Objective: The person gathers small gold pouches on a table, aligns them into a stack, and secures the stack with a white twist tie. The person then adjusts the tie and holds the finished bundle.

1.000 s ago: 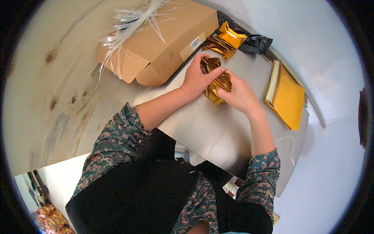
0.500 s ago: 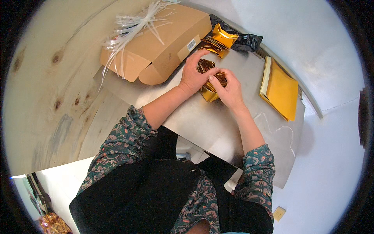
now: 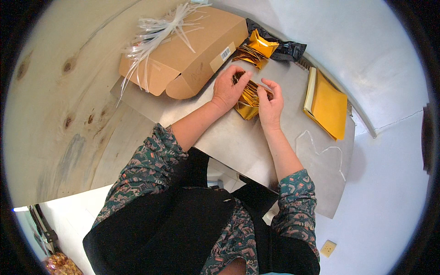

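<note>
Black garment (image 3: 160, 229): yours, nearest; lower edge of view cuts it off. Patterned sleeves (image 3: 297, 197), both forearms, reach over near edge of table.

Metal sheet (image 3: 229, 137): near edge runs slantwise below your wrists; bare room btwn that edge & your hands, more to R.

R hand (image 3: 271, 110): thumb & index tip apart at R end of bundle, foil btwn; whether it grips, can't tell.

L hand (image 3: 225, 91): clamped on bundle's L side, thumb over top; fingertips partly hidden.

Gold foil bundle (image 3: 249, 97): 1, many-layered, btwn your hands, over mid-sheet; both ends partly covered, layer count unclear.

White string (image 3: 327, 149): on sheet, R of your R forearm; wavy.

Yellow stack (image 3: 327, 107): near sheet's R edge; pale side shows. Gap btwn it & your R hand is bare sheet.

Cardboard box (image 3: 206, 48): L of your L hand, near it; limits room that side. Writing faint.

White strips (image 3: 160, 30): tangle atop box, ends over its L edge; something beneath, hard to make out.

2nd gold foil pile (image 3: 259, 50): beyond your hands, well apart from R stack.

Black plastic (image 3: 291, 50): behind that pile, partly hidden by it.
</note>
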`<state>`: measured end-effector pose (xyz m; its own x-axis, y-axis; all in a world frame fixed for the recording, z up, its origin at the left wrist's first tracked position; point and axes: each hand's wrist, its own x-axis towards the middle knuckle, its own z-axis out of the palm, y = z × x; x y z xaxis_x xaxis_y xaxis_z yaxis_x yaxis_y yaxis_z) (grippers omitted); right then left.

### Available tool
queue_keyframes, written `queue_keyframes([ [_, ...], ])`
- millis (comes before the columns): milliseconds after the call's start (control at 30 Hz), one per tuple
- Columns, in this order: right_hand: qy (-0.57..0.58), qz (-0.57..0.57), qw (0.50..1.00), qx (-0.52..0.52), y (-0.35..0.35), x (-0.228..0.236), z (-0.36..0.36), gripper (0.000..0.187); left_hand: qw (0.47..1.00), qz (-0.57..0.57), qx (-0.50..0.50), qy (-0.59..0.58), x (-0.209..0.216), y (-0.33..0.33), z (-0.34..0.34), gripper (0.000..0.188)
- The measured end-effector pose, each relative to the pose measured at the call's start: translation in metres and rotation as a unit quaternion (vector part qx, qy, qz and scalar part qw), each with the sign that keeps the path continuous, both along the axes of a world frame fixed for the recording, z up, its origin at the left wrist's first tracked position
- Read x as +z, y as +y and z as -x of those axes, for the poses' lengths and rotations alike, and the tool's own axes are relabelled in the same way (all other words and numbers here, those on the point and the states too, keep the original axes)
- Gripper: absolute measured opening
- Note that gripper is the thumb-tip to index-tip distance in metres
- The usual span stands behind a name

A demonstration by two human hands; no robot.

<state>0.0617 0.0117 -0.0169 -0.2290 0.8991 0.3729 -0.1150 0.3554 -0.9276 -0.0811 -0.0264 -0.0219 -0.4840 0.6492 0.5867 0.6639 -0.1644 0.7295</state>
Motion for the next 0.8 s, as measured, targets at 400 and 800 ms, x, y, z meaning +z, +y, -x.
queue_keyframes([
  [400,0.109,0.091,0.988,0.058,0.004,-0.01,0.002,0.022,0.992,-0.027,-0.062,-0.106,-0.001,0.004,-0.001,0.03],
  [800,-0.094,-0.048,0.981,0.162,-0.034,0.003,-0.007,0.075,0.98,0.007,0.027,-0.197,0.009,0.006,0.009,0.041],
])
